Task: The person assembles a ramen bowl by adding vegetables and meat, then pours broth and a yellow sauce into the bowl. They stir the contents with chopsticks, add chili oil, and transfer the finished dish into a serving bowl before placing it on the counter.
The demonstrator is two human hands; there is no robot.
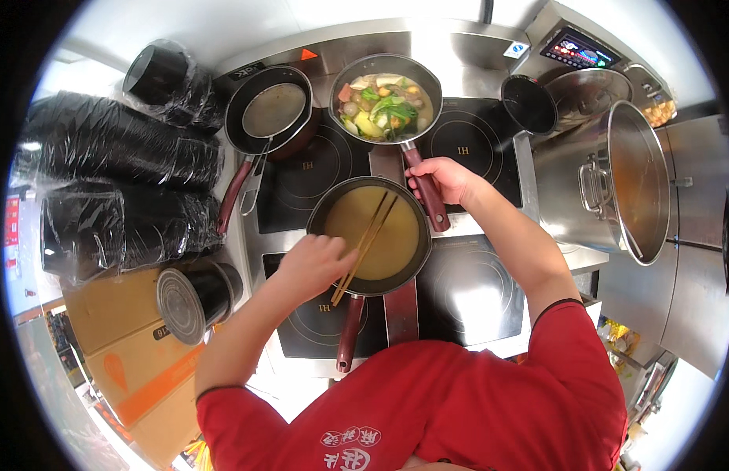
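My right hand (444,178) grips the dark red handle (428,194) of a deep dark pan (438,118) at the back. Broth fills that pan, with green leafy vegetables (391,109) and other food pieces in it. In front of it stands a second pan (424,253) of cloudy yellowish broth (364,235), its handle (350,335) pointing towards me. A pair of chopsticks (367,241) slants over this pan and crosses its near left rim. My left hand (314,265) is at the chopsticks, fingers curled and slightly blurred; whether it grips them is unclear.
Four-zone induction cooktop (470,288) lies beneath the pans. A third pan (229,112) holds a mesh strainer (274,112) at back left. Wrapped black bowls (129,147) stand left, above a cardboard box (129,353). On the right are a black container (529,106) and a large steel stockpot (570,182).
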